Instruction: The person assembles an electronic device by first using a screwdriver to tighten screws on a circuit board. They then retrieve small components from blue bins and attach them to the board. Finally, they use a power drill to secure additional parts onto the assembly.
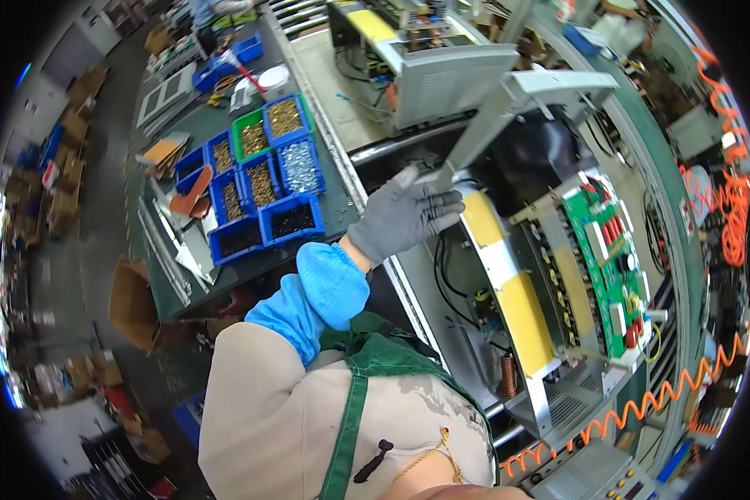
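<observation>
My left hand (404, 218), in a grey glove with a blue sleeve cover behind it, reaches right with its fingers stretched out. The fingers lie by the lower end of a light grey metal panel (487, 125), beside the open machine chassis (496, 265); whether they touch it I cannot tell. Nothing shows in the hand. Yellow sheets (525, 321) line the chassis's divider. A green circuit board (604, 271) with red and white components stands on its right side. Black cables (443, 279) and a copper coil (508, 375) sit inside. My right hand is not in view.
Blue bins (292, 218) of screws and small fasteners, with one green bin (250, 137), stand on the left bench. Another machine chassis (450, 79) sits farther along the roller conveyor (296, 15). An orange coiled air hose (633, 412) crosses the lower right. A cardboard box (133, 304) stands below the bench.
</observation>
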A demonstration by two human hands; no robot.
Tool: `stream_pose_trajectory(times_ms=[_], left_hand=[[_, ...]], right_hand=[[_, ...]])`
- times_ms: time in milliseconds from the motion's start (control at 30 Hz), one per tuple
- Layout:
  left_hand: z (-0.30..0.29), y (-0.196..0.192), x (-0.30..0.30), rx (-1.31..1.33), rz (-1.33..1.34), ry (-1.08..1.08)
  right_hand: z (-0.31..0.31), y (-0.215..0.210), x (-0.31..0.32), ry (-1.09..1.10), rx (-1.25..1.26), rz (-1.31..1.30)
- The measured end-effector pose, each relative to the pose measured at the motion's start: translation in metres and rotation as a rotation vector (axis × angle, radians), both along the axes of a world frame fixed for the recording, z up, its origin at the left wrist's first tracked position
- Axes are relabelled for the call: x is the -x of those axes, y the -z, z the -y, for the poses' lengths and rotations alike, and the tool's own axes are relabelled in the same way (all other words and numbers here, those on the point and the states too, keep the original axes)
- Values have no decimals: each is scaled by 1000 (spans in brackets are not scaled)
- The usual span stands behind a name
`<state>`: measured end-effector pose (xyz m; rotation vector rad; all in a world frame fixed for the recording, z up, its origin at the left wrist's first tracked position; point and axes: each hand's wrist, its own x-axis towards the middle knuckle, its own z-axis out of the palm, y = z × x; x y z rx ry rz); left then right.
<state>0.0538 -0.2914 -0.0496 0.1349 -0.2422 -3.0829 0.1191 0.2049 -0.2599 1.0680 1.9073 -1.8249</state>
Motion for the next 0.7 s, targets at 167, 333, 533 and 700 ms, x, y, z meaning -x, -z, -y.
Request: stream_pose_trajectory(times_ms=[167,333,533,700], left_hand=[[26,53,-69,404,195,-180],[72,131,-136,368,523,-489],[163,143,-165,236,791,-878],[191,157,-201,382,932,-887]], right_hand=[[62,-15,52,-275,5,14],[133,-30,90,-511,-5,35],[216,-52,113,-754,-31,69],[283,-69,120,-958,-62,92]])
